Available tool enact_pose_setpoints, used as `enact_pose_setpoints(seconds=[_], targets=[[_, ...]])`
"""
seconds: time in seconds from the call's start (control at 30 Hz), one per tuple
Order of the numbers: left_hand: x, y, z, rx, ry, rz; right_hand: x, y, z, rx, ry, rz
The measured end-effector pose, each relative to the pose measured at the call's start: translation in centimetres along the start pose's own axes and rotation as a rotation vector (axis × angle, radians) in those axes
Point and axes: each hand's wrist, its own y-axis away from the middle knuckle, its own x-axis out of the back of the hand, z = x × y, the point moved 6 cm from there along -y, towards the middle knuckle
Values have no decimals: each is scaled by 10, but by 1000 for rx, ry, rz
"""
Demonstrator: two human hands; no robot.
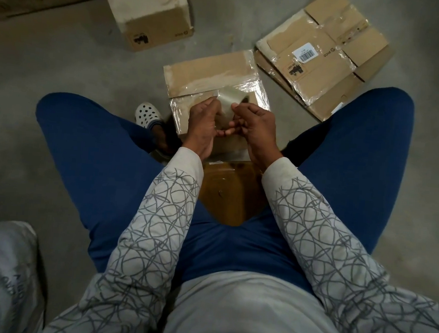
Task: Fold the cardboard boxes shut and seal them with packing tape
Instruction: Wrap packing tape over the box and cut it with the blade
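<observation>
So the box being sealed (209, 72) sat on the concrete floor (64, 64) at about 12 o'clock from the person, right between the two knees in blue trousers. Clear tape was already shining across its top flaps. Both hands were up over its near half. The left hand (203, 123) and right hand (255, 127) each had fingers curled around the roll of clear packing tape (228, 99), holding it just above the lid. Hands, wrists and roll together blocked most of the near edge of that box, so I couldn't see how that side was closed.

Around it:
- Another box (151, 13), standing closed with patchy old tape on top, was at 11 o'clock, well apart.
- A stack of flattened boxes (322, 59) lay at 1 o'clock, near the right knee, with a barcode label on the top sheet.
- A white clog (148, 114) with holes poked out at 10 o'clock, just beside the box.
- A brown glossy seat (227, 193) showed between the forearms.
- A grey printed sack (1, 268) sat down at 8 o'clock.

Count: two made-up boxes, one flat stack (at least two layers), one tape roll, one clog, one sack.
</observation>
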Motion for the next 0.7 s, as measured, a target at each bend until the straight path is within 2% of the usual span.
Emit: enact_pose_setpoints(seconds=[0.53,0.7], targets=[[-3,2,-1,8,89,-102,2,-1,-6,24,11,38],[2,-1,-1,5,74,-21,1,1,-7,36,24,31]])
